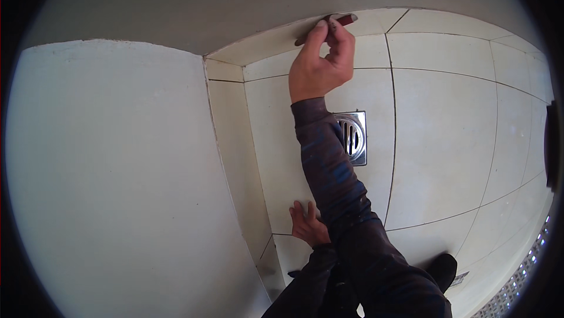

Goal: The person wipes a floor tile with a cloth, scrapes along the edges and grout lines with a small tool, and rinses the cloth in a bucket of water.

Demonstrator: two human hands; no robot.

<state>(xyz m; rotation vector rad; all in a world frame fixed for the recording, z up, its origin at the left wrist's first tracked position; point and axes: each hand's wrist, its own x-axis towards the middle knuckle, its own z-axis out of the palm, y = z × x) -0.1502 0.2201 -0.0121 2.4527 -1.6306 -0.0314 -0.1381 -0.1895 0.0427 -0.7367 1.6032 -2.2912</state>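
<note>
My right hand (322, 62) reaches forward to the far wall. Its thumb and fingers are pinched around a slim dark red tool (346, 20), like a pen or a small scraper, with a greyish right end. The tool lies along the tile skirting (264, 46), just below the grey wall; its exact kind is not clear, and my fingers cover its middle. Lower down, my left hand (309, 226) rests with fingers apart on the pale floor tiles, nothing visible in it. My right forearm partly hides it.
A square metal floor drain (362, 156) sits in the tiles beside my right forearm. A white wall (117, 159) stands on the left, with a tiled skirting (235, 136) at its foot. My dark shoe (443, 268) is at the lower right, near a perforated strip (520, 271).
</note>
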